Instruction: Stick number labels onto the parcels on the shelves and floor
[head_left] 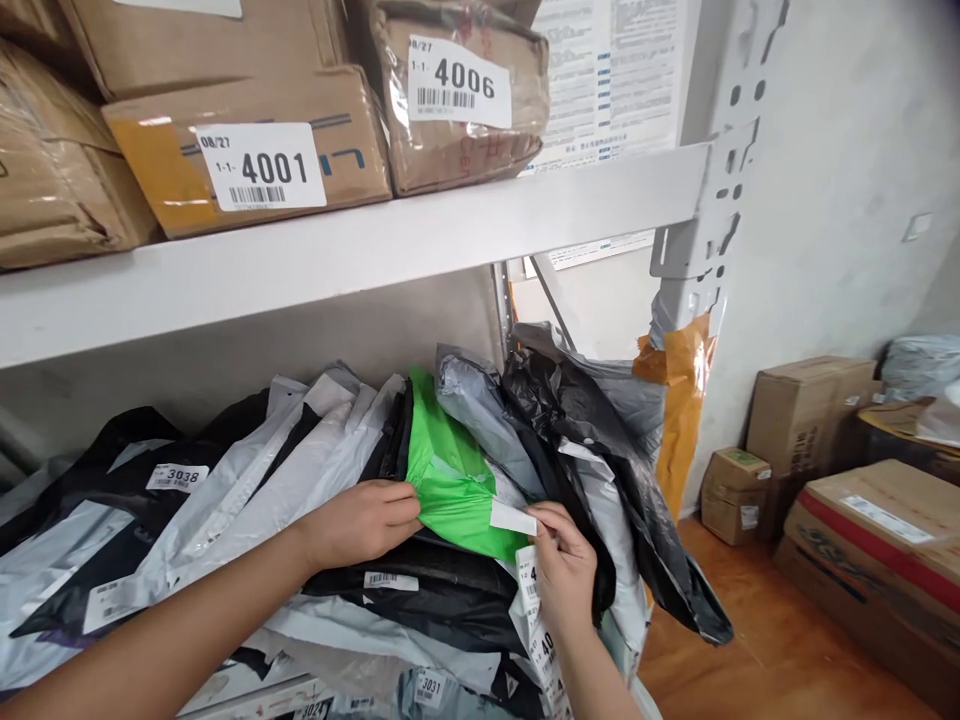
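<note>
A bright green plastic mailing bag (457,480) stands among grey, white and black mailing bags on the lower shelf. My left hand (367,520) is closed at its left edge, the fingers pinching the green plastic. With thumb and fingers my right hand (564,560) pinches a small white label (514,517), which lies against the right side of the green bag. Its printed face is turned from me. Below that hand hangs a strip of numbered labels (541,640), partly hidden behind the wrist; how it is held I cannot tell.
Above runs a white shelf beam (420,250), carrying cardboard boxes labelled 4001 (255,165) and 4006 (461,90). A perforated rack post (720,170) with orange tape stands right. Cardboard boxes (877,540) sit on the floor beyond. A black bag (675,580) sticks out past the shelf.
</note>
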